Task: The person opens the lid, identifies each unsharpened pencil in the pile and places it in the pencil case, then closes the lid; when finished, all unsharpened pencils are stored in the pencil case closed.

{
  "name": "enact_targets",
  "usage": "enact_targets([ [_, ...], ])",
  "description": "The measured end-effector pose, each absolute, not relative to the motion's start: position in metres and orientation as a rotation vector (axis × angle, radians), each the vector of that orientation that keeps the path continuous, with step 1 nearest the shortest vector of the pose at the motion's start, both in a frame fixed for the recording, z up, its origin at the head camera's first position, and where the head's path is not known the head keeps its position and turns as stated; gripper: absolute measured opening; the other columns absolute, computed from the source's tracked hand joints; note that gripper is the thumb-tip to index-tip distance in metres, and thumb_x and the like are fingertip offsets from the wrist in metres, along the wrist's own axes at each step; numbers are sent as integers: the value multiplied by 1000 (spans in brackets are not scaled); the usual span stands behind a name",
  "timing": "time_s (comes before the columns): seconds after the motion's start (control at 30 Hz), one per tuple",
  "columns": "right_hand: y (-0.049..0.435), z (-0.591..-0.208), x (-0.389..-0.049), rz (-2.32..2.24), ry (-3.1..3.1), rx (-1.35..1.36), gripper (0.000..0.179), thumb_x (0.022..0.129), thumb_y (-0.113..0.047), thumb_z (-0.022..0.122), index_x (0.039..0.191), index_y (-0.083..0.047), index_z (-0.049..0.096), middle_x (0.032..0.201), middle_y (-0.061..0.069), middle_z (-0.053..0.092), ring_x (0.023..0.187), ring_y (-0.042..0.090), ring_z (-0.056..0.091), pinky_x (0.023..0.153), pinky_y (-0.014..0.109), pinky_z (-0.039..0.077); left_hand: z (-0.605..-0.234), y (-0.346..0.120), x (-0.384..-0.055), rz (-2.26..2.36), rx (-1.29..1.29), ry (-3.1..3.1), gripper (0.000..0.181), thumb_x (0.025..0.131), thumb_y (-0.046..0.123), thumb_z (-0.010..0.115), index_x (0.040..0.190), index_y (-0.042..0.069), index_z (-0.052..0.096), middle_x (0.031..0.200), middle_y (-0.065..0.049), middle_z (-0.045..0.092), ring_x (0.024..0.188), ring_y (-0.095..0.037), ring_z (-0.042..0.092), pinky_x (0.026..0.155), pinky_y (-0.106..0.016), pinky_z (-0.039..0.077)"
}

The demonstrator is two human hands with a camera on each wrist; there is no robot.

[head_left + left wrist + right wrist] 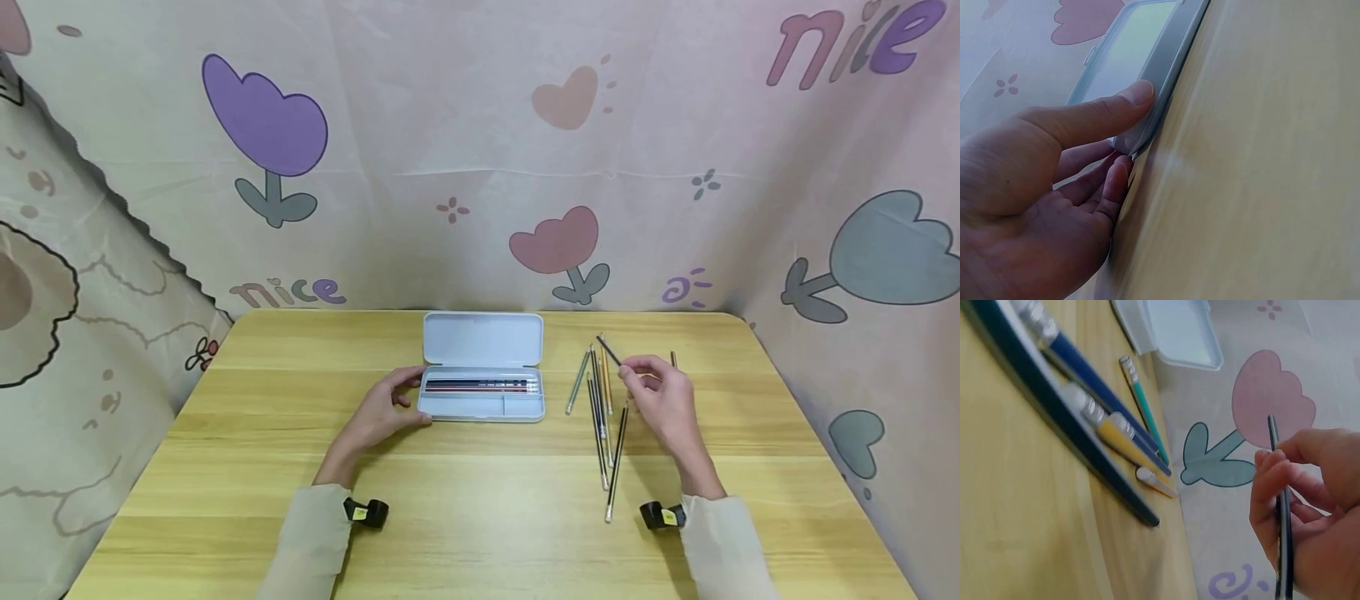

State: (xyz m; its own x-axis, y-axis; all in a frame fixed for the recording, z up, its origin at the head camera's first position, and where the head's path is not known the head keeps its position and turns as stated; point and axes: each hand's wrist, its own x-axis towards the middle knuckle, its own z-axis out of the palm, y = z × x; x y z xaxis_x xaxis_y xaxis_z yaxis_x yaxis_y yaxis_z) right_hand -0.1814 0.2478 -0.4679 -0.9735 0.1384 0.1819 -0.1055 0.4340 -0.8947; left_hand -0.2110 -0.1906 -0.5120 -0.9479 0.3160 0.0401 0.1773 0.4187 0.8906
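A light blue pencil case (465,407) lies with its lid (483,340) raised at the back. Several dark and red pencils (477,386) lie side by side in its rear compartment. My left hand (381,412) grips the case's left end; in the left wrist view the thumb (1138,94) presses along the side while the other fingers curl beneath the corner. Between thumb and fingers, my right hand (663,398) pinches a dark pencil (1284,544), held above the table to the right of the case. Part of that pencil is hidden by the hand in the head view.
Several loose pencils, among them a green one (577,382), a yellow one (605,379) and a black striped one (617,467), lie scattered right of the case on the wooden table (480,517). A printed cloth (405,208) hangs behind the table.
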Motion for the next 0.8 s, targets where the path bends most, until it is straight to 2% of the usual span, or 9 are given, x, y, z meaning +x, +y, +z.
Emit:
enact_targets([
  [0.1, 246, -467, -182, 1649, -2423, 33, 22, 100, -3, 63, 119, 7, 66, 108, 30, 67, 76, 20, 69, 61, 31, 59, -512, -191, -211, 1564, 458, 2532, 84, 75, 7, 90, 149, 1, 49, 138, -20, 58, 104, -31, 55, 88, -35, 47],
  [0.2, 245, -464, -181, 1743, -2419, 73, 26, 100, 1, 60, 125, 7, 65, 113, 32, 64, 80, 21, 69, 65, 33, 60, -513, -191, -211, 1569, 457, 2526, 84, 75, 8, 90, 149, 1, 50, 137, -19, 58, 103, -30, 55, 88, -37, 47],
  [0.37, 241, -459, -177, 1731, -2475, 57, 21, 101, -7, 64, 120, 1, 68, 114, 30, 67, 70, 31, 67, 48, 31, 53, -513, -191, -211, 1570, 462, 2526, 84, 76, 9, 90, 149, 1, 50, 137, -19, 59, 102, -29, 55, 88, -37, 47],
  [0.43, 238, -458, -177, 1706, -2486, 67, 21, 100, -8, 66, 118, 1, 69, 111, 29, 68, 68, 32, 67, 47, 30, 51, -514, -191, -212, 1569, 468, 2530, 84, 76, 9, 90, 149, 1, 49, 137, -19, 59, 103, -29, 56, 88, -36, 47],
  [0.5, 235, -457, -177, 1708, -2492, 90, 21, 99, -5, 65, 119, 1, 69, 109, 30, 67, 72, 31, 68, 51, 29, 53, -514, -191, -212, 1564, 476, 2537, 85, 76, 10, 90, 149, 0, 49, 137, -19, 59, 103, -29, 56, 88, -35, 48],
  [0.63, 229, -457, -176, 1790, -2516, 184, 32, 98, 6, 58, 129, 5, 65, 113, 32, 63, 85, 34, 69, 66, 33, 60, -514, -191, -213, 1561, 486, 2538, 85, 75, 10, 91, 149, 0, 49, 138, -19, 59, 106, -29, 56, 88, -34, 48],
  [0.7, 226, -457, -175, 1813, -2536, 215, 35, 98, 8, 56, 132, 5, 63, 117, 32, 63, 87, 37, 69, 67, 36, 61, -513, -191, -213, 1563, 487, 2537, 85, 75, 10, 91, 149, 0, 49, 138, -18, 59, 106, -29, 56, 89, -34, 48],
  [0.8, 222, -458, -175, 1780, -2561, 232, 31, 99, 3, 61, 130, 5, 65, 119, 30, 66, 80, 38, 69, 61, 36, 60, -514, -191, -212, 1564, 485, 2538, 85, 75, 10, 91, 149, 1, 50, 137, -17, 59, 106, -30, 56, 89, -35, 48],
])
